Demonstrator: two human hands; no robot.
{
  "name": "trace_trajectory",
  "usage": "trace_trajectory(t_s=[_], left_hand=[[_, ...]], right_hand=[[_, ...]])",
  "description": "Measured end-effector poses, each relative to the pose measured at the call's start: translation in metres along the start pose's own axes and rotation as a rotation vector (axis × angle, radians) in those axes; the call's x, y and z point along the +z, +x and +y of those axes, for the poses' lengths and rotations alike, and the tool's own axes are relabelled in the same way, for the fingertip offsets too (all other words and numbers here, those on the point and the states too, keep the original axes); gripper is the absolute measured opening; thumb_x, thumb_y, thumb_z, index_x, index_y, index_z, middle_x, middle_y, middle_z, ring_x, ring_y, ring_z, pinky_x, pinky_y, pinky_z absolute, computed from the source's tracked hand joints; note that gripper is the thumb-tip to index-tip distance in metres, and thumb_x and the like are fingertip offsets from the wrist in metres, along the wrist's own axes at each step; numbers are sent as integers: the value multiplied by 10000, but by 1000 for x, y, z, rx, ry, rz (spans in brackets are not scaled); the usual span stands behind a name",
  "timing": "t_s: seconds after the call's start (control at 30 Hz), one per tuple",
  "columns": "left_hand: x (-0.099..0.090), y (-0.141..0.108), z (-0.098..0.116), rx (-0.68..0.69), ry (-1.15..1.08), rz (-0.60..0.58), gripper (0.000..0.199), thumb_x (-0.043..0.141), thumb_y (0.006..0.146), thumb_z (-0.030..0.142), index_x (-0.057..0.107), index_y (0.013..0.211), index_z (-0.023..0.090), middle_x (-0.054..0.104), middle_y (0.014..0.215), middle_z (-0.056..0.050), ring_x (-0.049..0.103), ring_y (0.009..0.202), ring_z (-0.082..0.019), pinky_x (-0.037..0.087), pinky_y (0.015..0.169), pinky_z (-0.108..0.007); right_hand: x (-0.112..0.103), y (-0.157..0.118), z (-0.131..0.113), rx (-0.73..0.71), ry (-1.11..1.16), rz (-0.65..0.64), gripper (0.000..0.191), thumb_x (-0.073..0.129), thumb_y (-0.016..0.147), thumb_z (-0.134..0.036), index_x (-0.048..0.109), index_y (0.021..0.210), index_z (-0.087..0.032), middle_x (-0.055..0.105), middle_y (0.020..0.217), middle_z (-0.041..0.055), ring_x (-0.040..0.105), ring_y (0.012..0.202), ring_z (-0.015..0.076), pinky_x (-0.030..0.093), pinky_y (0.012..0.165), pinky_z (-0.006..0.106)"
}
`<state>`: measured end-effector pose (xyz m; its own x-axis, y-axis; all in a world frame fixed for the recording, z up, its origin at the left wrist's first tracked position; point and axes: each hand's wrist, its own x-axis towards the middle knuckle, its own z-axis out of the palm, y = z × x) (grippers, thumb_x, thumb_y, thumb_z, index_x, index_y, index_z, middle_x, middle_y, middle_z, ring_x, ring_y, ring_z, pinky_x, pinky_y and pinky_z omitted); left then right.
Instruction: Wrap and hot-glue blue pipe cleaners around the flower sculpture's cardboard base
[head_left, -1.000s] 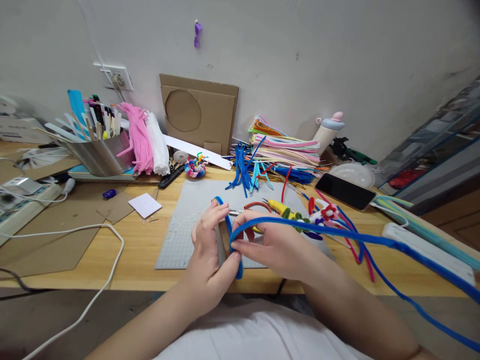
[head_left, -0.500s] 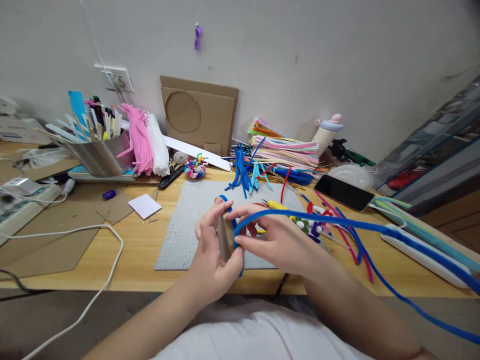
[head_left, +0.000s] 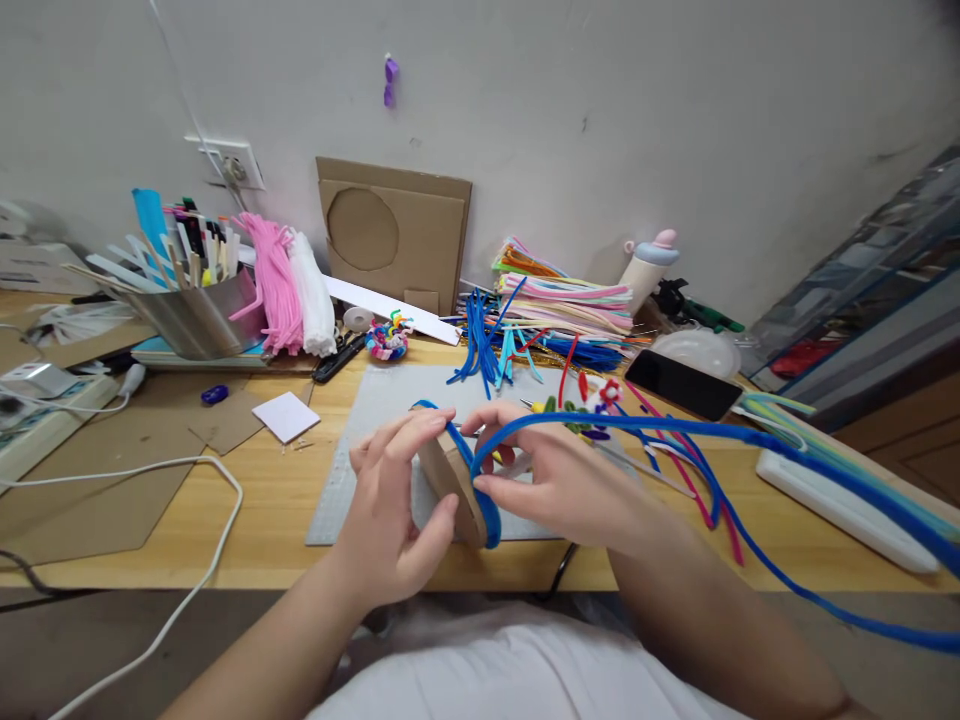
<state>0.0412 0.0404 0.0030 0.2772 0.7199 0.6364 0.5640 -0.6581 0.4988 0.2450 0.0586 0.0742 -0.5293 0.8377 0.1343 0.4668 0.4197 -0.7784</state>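
Note:
My left hand [head_left: 397, 510] holds a round-edged brown cardboard piece [head_left: 444, 475], tilted up, its fingers over the top edge and the thumb near the side facing me. Along the rim of the cardboard lies a blue pipe cleaner [head_left: 491, 522]. At that rim my right hand [head_left: 544, 475] pinches the blue strand between thumb and fingers. The strand's long free part runs over the right hand and off to the right edge of the view. Beneath both hands is a grey cutting mat [head_left: 349, 500]. Small felt-like flowers [head_left: 600, 395] lie beyond the right hand, partly hidden.
Bundles of pipe cleaners [head_left: 566, 300] lie at the back, near a bottle [head_left: 649, 265] and a phone [head_left: 682, 385]. On the left stand a metal holder [head_left: 199, 315] of sticks and a power strip [head_left: 56, 425]. Cardboard with a round cutout [head_left: 435, 225] leans on the wall.
The cardboard piece has turned, so more of its flat side shows. My left hand has shifted left and its thumb has moved away from the right hand. The right hand keeps its pinch.

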Motion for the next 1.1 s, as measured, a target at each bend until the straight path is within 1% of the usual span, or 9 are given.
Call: trace_trajectory(t_s=[0.1,0.2,0.33,0.47,0.6,0.77,0.9,1.0,1.1], left_hand=[[-10,7,-1,72,122,29,513,586,865,211,405,1342,267,630,1255,-70,531,1212,-259,322,1023,-442],[-18,14,-3,104,146,-13,415,609,869,216,464,1254,269,658,1146,-43,571,1136,-243,328,999,-433],[-27,17,-1,159,83,-143,358,581,886,159,501,1218,267,645,1119,-48,598,1092,-211,418,971,-393],[-34,22,8,144,33,-231,284,585,893,165,569,1164,250,643,1083,-63,621,1024,-192,508,872,-317],[-39,33,14,115,2,-377,204,574,912,203,598,1109,246,634,998,-38,626,896,-158,508,761,-258],[-41,43,13,85,-18,-497,302,564,919,222,570,1215,279,625,1093,-42,618,987,-177,499,819,-269],[-42,49,16,94,-31,-587,388,526,911,159,567,1264,316,606,1016,-25,608,883,-157,476,729,-243],[-43,50,17,89,-59,-609,440,509,909,136,558,1297,338,586,979,-20,599,845,-145,461,680,-223],[-43,50,16,83,-86,-607,432,482,921,134,556,1295,336,561,964,-19,586,829,-137,452,672,-217]], right_hand=[[-2,-1,1,34,-36,21,105,621,821,-133,672,890,-193,706,900,5,631,802,160,480,750,280],[-2,-4,4,60,-67,54,65,646,826,-151,687,798,-193,704,805,0,626,785,166,462,726,284],[4,-10,13,38,6,104,83,652,844,-160,698,803,-215,721,824,-9,640,808,164,473,760,282],[9,-16,23,17,156,119,76,642,879,-222,714,857,-223,731,899,15,661,893,188,494,832,313],[11,-14,32,-13,190,137,66,657,875,-235,719,870,-214,714,858,18,649,827,176,497,754,285],[15,-6,42,21,316,195,90,688,851,-284,712,859,-198,716,856,20,653,844,186,489,767,293],[24,-1,48,29,426,238,164,749,807,-350,696,805,-195,689,796,12,625,807,190,475,773,313],[32,1,51,21,517,292,223,781,789,-401,694,791,-196,678,790,10,608,798,182,468,775,311],[40,3,52,25,585,327,288,779,783,-464,681,794,-194,665,788,11,596,767,170,476,744,307]])
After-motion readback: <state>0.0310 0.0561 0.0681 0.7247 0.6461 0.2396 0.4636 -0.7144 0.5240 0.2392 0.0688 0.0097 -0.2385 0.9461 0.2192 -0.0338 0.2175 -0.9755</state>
